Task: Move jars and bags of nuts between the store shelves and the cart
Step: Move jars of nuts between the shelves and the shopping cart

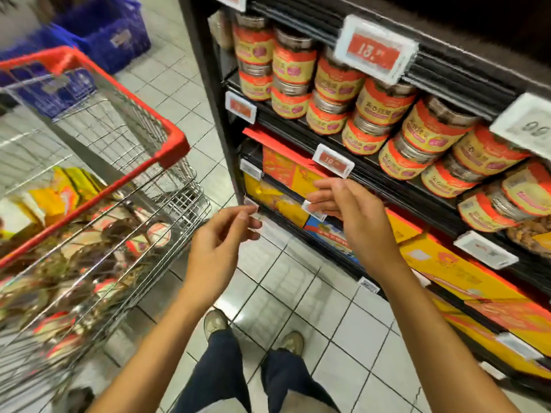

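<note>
A: What is seen at the far left?

B: A wire cart (167, 135) with a red rim is seen there. Jars and bags of nuts (89, 248) are piled inside it, blurred, with yellow packets (68, 186) laid toward its far end. Blue crates (113, 34) are stacked on the tiled floor (298, 293) beyond the cart.

A: And the hands?

B: The left hand (220, 242) is held in the air just beside the cart's near corner. Its fingers are loosely curled, and nothing is gripped in it. The right hand (348, 210) is raised in front of the lower shelf edge, fingers relaxed and partly spread; nothing is grasped by it either. Whether the small white price tag (313, 208) at its fingertips is touched cannot be told.

A: What is found to the right?

B: Dark store shelves (447, 73) are filled with jars of nuts (384, 105), stacked two high in a row, with orange and yellow labels. Price tags (374, 50) are clipped along the shelf edges. Below, yellow and orange boxes (465, 272) are lined up on the lower shelves. At the bottom, dark trousers (220, 377) and two shoes (214, 321) are seen on the tiles.
</note>
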Demonstrator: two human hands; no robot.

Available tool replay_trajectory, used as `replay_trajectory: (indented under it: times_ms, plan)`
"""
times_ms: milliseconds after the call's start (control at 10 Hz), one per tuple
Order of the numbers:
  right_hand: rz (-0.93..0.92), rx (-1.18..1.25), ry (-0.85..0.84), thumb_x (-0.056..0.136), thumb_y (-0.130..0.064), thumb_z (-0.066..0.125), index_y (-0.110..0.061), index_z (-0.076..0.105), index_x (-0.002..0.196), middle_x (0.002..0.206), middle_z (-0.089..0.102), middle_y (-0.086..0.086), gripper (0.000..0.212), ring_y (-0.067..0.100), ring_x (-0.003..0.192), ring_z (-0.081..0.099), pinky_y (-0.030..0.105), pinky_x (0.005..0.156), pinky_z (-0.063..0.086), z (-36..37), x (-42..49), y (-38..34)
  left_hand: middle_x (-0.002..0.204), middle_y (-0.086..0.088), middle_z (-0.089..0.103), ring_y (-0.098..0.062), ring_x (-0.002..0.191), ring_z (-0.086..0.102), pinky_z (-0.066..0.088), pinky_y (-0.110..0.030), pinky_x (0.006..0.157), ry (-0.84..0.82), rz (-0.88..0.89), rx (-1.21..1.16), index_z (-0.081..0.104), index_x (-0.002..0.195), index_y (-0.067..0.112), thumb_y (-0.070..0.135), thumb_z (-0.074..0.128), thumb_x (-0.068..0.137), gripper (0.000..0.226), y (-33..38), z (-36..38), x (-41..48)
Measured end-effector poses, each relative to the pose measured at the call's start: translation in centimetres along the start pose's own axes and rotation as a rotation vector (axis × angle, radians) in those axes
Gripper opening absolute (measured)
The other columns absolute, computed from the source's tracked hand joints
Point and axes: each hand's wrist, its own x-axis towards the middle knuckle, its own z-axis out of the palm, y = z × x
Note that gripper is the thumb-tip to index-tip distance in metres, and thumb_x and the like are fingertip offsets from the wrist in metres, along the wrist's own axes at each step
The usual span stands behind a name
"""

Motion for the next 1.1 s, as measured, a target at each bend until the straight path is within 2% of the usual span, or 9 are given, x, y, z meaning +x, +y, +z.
replay_trajectory:
  times_ms: [100, 300, 400, 600, 700, 800, 900, 1000, 1100]
  plan:
    - [0.002, 0.046, -0.202, 0.093, -0.027, 0.039, -0.022, 0.062, 0.095, 0.088, 0.070, 0.000, 0.024, 0.010, 0.080, 0.068, 0.016, 0.076, 0.051, 6.8, -0.7, -1.9, 0.078, -0.005, 0.065, -0.002, 0.067, 0.062, 0.048, -0.009, 0.066, 0.185, -0.069, -0.083, 0.063, 0.097, 0.008, 0.004, 0.042, 0.096, 0.021, 0.9, -6.8, -3.9]
    - [0.015, 0.075, -0.451, 0.090, -0.028, 0.039, -0.019, 0.064, 0.096, 0.083, 0.073, -0.002, 0.027, 0.014, 0.081, 0.070, 0.015, 0.072, 0.050, 20.4, -0.2, -3.1, 0.076, -0.007, 0.066, -0.005, 0.064, 0.064, 0.050, -0.011, 0.064, 0.499, -0.124, -0.205, 0.063, 0.096, 0.005, 0.001, 0.044, 0.094, 0.020, 0.2, -19.0, -6.5]
    - [-0.010, 0.075, -0.516, 0.093, -0.025, 0.040, -0.018, 0.063, 0.096, 0.083, 0.073, -0.003, 0.024, 0.011, 0.081, 0.069, 0.015, 0.072, 0.050, 26.9, 1.3, -3.9, 0.077, -0.003, 0.067, -0.007, 0.068, 0.064, 0.049, -0.013, 0.066, 0.576, -0.140, -0.187, 0.064, 0.094, 0.011, 0.004, 0.047, 0.094, 0.019, -0.5, -24.9, -6.0]
    - [0.102, -0.010, -0.572, 0.099, -0.013, 0.039, -0.021, 0.063, 0.092, 0.086, 0.068, -0.003, 0.026, 0.000, 0.073, 0.066, 0.012, 0.067, 0.050, 40.3, 6.3, -4.5, 0.083, 0.009, 0.070, -0.002, 0.079, 0.065, 0.048, -0.013, 0.074, 0.609, -0.274, -0.036, 0.067, 0.093, 0.023, 0.014, 0.052, 0.094, 0.018, -3.2, -39.0, -3.4]
    - [0.299, -0.153, -0.547, 0.099, -0.017, 0.042, -0.020, 0.061, 0.087, 0.082, 0.066, -0.005, 0.023, -0.002, 0.066, 0.063, 0.011, 0.056, 0.047, 46.6, 11.0, -1.4, 0.084, 0.010, 0.069, -0.012, 0.082, 0.064, 0.049, -0.027, 0.082, 0.573, -0.491, -0.018, 0.067, 0.082, 0.028, 0.019, 0.053, 0.094, 0.021, -7.6, -44.6, -0.1]
    - [0.423, -0.362, -0.558, 0.098, -0.022, 0.040, -0.017, 0.061, 0.084, 0.081, 0.062, 0.002, 0.025, 0.010, 0.067, 0.057, 0.023, 0.059, 0.044, 50.0, 14.3, 2.3, 0.082, 0.004, 0.066, -0.014, 0.077, 0.058, 0.045, -0.029, 0.078, 0.519, -0.636, 0.006, 0.064, 0.075, 0.025, 0.022, 0.051, 0.095, 0.024, -11.3, -46.3, 2.5]
    - [0.529, -0.664, -0.576, 0.099, -0.023, 0.035, -0.010, 0.061, 0.089, 0.096, 0.059, 0.018, 0.031, 0.025, 0.089, 0.056, 0.035, 0.080, 0.044, 53.8, 18.7, 10.3, 0.078, -0.013, 0.060, -0.019, 0.069, 0.049, 0.040, -0.023, 0.060, 0.466, -0.747, 0.020, 0.054, 0.067, 0.020, 0.015, 0.046, 0.097, 0.032, -18.2, -46.6, 7.6]
    - [0.546, -0.833, -0.578, 0.102, -0.023, 0.029, 0.000, 0.056, 0.114, 0.120, 0.056, 0.025, 0.038, 0.035, 0.112, 0.053, 0.036, 0.091, 0.040, 55.3, 20.4, 15.5, 0.091, -0.026, 0.064, -0.026, 0.084, 0.055, 0.042, -0.026, 0.067, 0.531, -0.820, 0.019, 0.060, 0.076, 0.010, 0.015, 0.045, 0.098, 0.028, -22.6, -46.2, 10.8]
    - [0.541, -0.876, -0.555, 0.104, -0.029, 0.022, -0.007, 0.056, 0.115, 0.121, 0.058, 0.025, 0.043, 0.037, 0.113, 0.053, 0.033, 0.081, 0.037, 56.3, 21.1, 21.1, 0.109, -0.018, 0.061, -0.037, 0.109, 0.056, 0.037, -0.017, 0.058, 0.624, -1.007, -0.084, 0.055, 0.117, -0.008, 0.027, 0.048, 0.098, 0.040, -29.1, -44.2, 14.9]
